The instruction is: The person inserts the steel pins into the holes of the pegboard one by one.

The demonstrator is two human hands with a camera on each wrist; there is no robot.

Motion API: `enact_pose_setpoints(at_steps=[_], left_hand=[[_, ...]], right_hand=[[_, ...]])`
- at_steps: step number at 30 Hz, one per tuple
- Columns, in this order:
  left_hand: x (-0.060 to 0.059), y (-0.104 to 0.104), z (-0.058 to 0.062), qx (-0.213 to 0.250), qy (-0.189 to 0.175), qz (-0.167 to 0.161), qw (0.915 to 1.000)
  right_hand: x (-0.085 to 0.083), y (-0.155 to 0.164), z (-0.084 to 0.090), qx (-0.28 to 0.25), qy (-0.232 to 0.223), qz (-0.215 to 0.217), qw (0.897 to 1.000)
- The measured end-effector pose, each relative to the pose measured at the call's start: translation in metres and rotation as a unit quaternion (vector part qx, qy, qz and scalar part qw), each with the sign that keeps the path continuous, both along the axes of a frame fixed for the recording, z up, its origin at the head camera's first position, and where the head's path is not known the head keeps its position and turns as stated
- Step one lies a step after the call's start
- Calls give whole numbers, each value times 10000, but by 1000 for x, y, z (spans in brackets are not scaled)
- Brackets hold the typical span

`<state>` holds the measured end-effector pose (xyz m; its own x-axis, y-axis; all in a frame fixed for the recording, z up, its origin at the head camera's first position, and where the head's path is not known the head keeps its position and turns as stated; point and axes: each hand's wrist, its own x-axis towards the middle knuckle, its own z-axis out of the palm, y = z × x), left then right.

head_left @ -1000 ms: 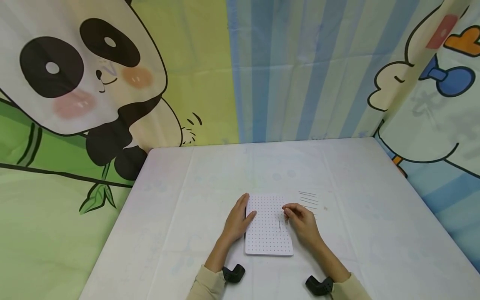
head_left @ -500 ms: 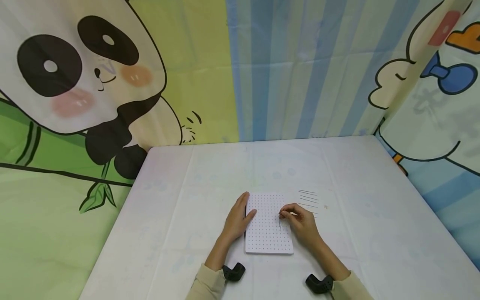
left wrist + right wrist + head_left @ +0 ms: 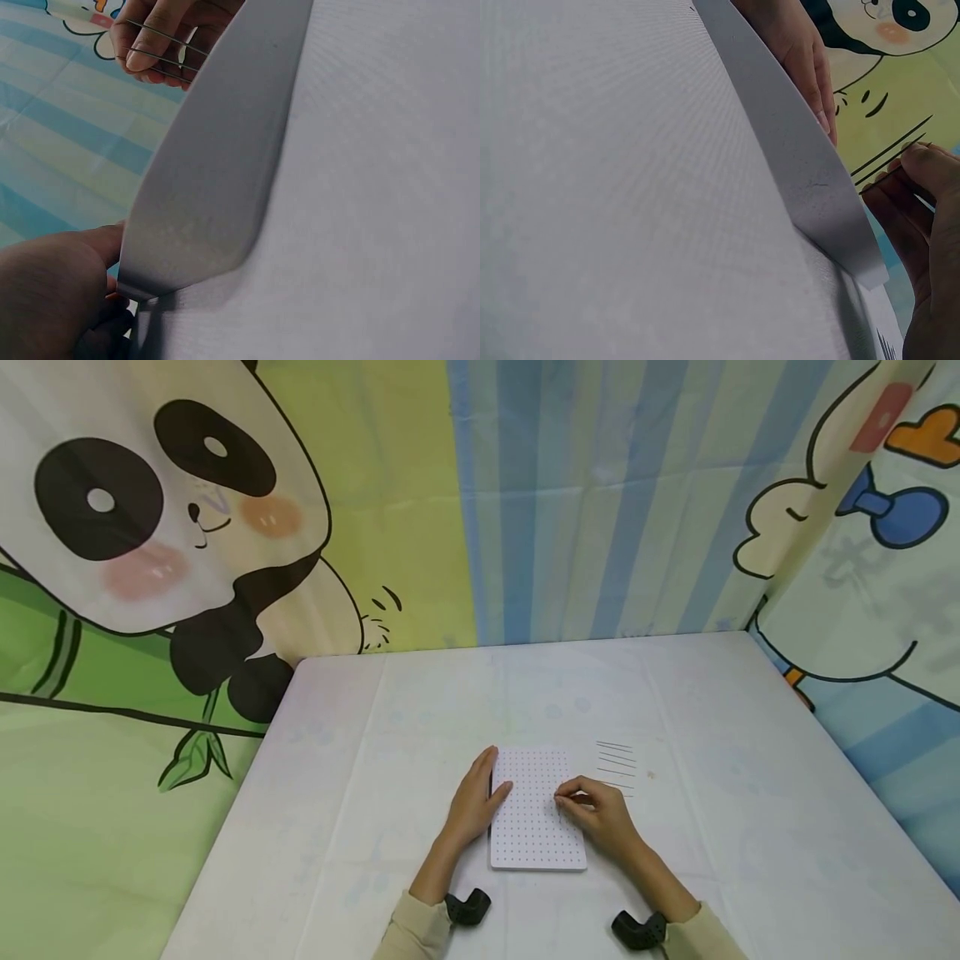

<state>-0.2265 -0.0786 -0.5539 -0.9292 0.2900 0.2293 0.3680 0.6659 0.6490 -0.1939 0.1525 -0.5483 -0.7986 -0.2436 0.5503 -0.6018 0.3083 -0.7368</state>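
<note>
Board (image 3: 536,810): white, dotted, flat on the desk (image 3: 375,777), near centre. Left hand (image 3: 474,802), fingers straight, presses its left edge, likely steadying it. Right hand (image 3: 600,810) pinches thin wires (image 3: 161,49) over its right side; spare wires (image 3: 617,764) lie just right.

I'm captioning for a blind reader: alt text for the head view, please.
Right hand pinches thin pins over a white pegboard, which the left hand steadies on a white table. More pins lie to the right.

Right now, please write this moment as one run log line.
left hand: rests on pegboard left edge | right hand: pinches thin wire pins over board | spare pins: on table
</note>
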Motion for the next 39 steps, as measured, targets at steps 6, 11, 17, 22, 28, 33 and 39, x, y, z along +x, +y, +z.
enact_pose_setpoints(at_steps=[6,11,17,22,28,33,39], left_hand=[[0,0,2,53,62,2,10000],[1,1,0,38,6,27,10000],[1,1,-3,47,16,55,10000],[2,2,-2,35,2,50,10000],[2,1,0,124,81,-5,9999],[1,0,0,95,41,-7,9999],[1,1,-1,123,22,8,9999]], right_hand=[[0,-1,2,11,109,4,9999],[8,-4,13,0,234,-86,9997],[20,-4,32,-9,77,-74,9999],[17,16,18,-385,153,-277,9988],[11,46,0,-598,-100,-948,9936],[9,59,-4,-835,-226,-1200,9890],[6,64,-10,-542,-148,-1407,9885]])
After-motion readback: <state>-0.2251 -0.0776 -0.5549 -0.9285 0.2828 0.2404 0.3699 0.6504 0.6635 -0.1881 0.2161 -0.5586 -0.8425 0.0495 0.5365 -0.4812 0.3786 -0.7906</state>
